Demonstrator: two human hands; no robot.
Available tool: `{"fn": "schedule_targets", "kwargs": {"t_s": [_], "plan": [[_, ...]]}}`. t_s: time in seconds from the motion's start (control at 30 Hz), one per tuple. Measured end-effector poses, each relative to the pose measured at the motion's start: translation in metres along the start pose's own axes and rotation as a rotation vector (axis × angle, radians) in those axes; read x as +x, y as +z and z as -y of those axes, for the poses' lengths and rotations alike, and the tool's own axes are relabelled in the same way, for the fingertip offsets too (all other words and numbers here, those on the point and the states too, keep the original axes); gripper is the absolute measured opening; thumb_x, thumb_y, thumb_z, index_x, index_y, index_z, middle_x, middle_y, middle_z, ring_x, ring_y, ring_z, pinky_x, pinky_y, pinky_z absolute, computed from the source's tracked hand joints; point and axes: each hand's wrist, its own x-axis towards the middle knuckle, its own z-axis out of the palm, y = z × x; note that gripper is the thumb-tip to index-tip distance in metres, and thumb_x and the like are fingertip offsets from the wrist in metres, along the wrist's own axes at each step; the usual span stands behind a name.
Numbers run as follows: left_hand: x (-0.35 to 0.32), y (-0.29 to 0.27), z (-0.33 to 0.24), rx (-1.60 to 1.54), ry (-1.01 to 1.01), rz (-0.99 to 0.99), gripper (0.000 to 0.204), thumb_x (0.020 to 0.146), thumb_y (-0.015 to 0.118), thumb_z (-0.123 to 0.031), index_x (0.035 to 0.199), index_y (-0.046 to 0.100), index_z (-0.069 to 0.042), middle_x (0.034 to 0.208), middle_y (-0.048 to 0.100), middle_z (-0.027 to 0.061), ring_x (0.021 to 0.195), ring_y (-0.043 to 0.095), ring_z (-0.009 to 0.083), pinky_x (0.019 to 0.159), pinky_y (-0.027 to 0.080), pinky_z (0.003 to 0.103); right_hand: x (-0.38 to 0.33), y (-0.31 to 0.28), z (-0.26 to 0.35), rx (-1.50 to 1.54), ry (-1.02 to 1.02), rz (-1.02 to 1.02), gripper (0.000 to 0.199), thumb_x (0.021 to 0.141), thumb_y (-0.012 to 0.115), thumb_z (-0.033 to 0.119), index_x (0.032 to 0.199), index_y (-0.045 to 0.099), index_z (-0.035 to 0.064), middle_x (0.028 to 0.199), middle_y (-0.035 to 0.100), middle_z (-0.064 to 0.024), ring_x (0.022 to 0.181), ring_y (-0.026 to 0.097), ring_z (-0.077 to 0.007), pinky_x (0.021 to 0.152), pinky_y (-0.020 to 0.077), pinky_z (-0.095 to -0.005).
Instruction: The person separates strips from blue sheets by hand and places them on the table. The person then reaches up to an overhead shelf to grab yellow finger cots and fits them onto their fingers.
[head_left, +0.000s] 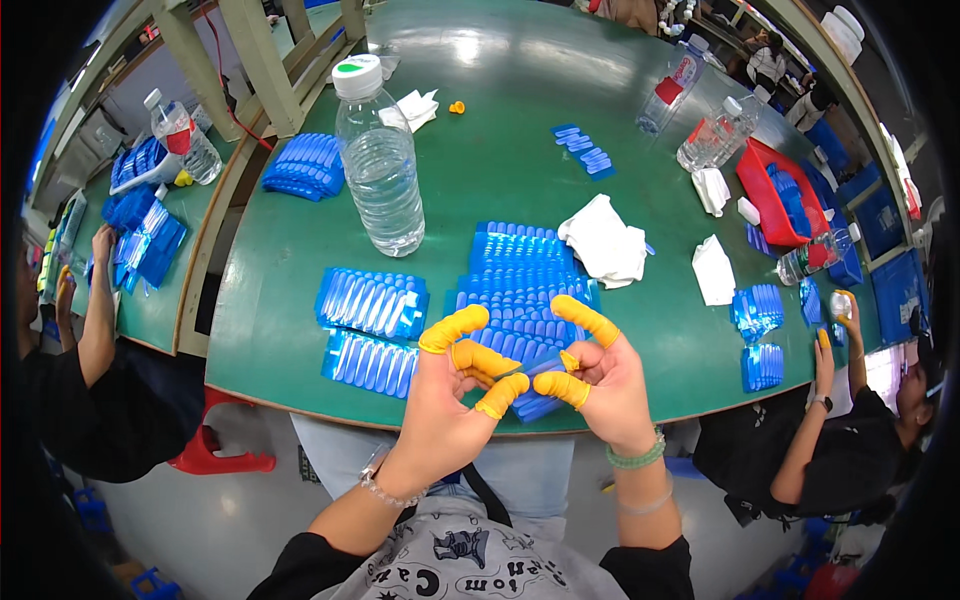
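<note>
Blue film sheets (520,262), patterned with rows of slim, round-ended oblongs, lie piled on the near middle of a green bench (480,140) whose smooth top catches the overhead light. The work appears under way, with one piece being handled and plenty of sheets lying around it; which stacks are finished and which are waiting cannot be told from this view. Left of the pile stands a ribbed, clear plastic bottle (380,185) with a white cap, well filled with liquid. Below the bottle, two glossy stacks (372,302) sit one in front of the other, their film bright with reflections, and a further stack (303,166) rests at the bench's left side. The left hand (440,392) and right hand (614,388) come close together over the pile's near edge, fingertips pinched on a slim blue strip (541,368) between them. Crumpled white tissue (604,242) lies at the pile's upper right. Wrinkled yellow finger cots (455,328) sheathe thumbs and fingers. Smallest of all, a little orange scrap (457,107) sits toward the far side.
</note>
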Motion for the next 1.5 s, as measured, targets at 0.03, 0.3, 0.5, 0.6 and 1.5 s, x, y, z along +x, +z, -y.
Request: {"fn": "schedule_targets", "kwargs": {"t_s": [0.03, 0.3, 0.5, 0.6, 1.5], "plan": [[-0.001, 0.000, -0.001, -0.038, -0.046, -0.014, 0.066, 0.077, 0.068, 0.008, 0.129, 0.030, -0.006, 0.091, 0.057, 0.0092, 0.088, 0.059, 0.0158, 0.082, 0.049, 0.030, -0.001, 0.002, 0.001, 0.003, 0.002, -0.002, 0.080, 0.073, 0.072, -0.008, 0.141, 0.032, 0.0063, 0.082, 0.056, 0.0001, 0.076, 0.051, -0.0051, 0.073, 0.0468, -0.0209], [-0.005, -0.011, -0.002, -0.146, -0.070, -0.146, 0.065, 0.078, 0.067, 0.007, 0.131, 0.032, -0.005, 0.101, 0.055, 0.0105, 0.094, 0.057, 0.0165, 0.082, 0.049, 0.030, -0.008, -0.004, 0.001, -0.160, 0.023, 0.086, 0.074, 0.073, 0.073, -0.004, 0.138, 0.038, 0.0047, 0.093, 0.062, -0.0033, 0.081, 0.055, -0.0083, 0.080, 0.0452, -0.0248], [-0.003, -0.020, -0.009, -0.134, -0.207, -0.024, 0.078, 0.072, 0.072, 0.009, 0.135, 0.028, -0.007, 0.101, 0.059, 0.0132, 0.095, 0.060, 0.0194, 0.080, 0.052, 0.031, -0.008, 0.000, 0.005, -0.300, -0.039, 0.131, 0.072, 0.073, 0.074, -0.004, 0.136, 0.040, 0.0043, 0.097, 0.065, -0.0049, 0.085, 0.056, -0.0088, 0.073, 0.0470, -0.0237], [-0.002, -0.020, -0.009, -0.147, -0.222, -0.087, 0.074, 0.072, 0.071, 0.010, 0.132, 0.030, -0.007, 0.095, 0.061, 0.0112, 0.094, 0.061, 0.0196, 0.080, 0.052, 0.031, -0.015, -0.003, 0.005, -0.139, 0.058, 0.048, 0.066, 0.074, 0.072, -0.005, 0.133, 0.042, 0.0022, 0.098, 0.064, -0.0058, 0.086, 0.057, -0.0093, 0.071, 0.0481, -0.0234], [-0.023, -0.007, 0.022, 1.252, 0.438, -0.041, 0.038, 0.065, 0.078, -0.020, 0.102, 0.070, -0.021, 0.132, 0.042, 0.0137, 0.122, 0.035, 0.0367, 0.098, 0.029, 0.045, -0.019, 0.011, -0.022, -1.024, -0.338, -0.635, 0.064, 0.074, 0.076, 0.021, 0.128, 0.048, 0.0011, 0.103, 0.048, -0.0126, 0.100, 0.046, -0.0305, 0.091, 0.0357, -0.0423]]}}
